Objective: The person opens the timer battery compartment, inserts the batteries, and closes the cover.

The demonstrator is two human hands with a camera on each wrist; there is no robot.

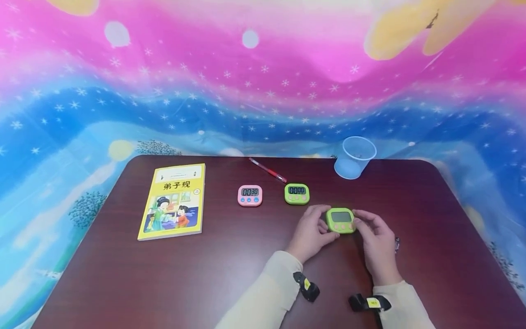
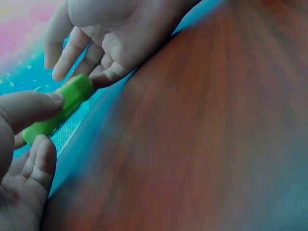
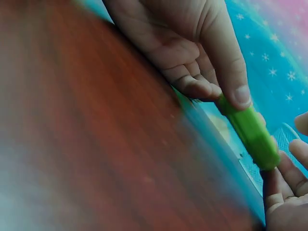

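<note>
A green digital timer [image 1: 340,221] with a blank grey screen and pinkish buttons is between the two hands at the right of the table. My right hand [image 1: 379,244] pinches its right end, thumb [image 3: 238,96] on the front face and fingers behind. At the other end is my left hand [image 1: 310,232], its fingers loosely bent. In the left wrist view one finger of that hand touches the timer [image 2: 77,94], while the others spread apart from it. A second green timer [image 1: 297,194], showing zeros, lies behind the left hand.
Left of that timer lies a pink timer [image 1: 249,195], with a red pen [image 1: 268,170] behind. A translucent blue cup [image 1: 355,157] stands at the back right, a yellow book [image 1: 172,201] lies at left. A small dark object [image 1: 397,245] is partly hidden by my right hand.
</note>
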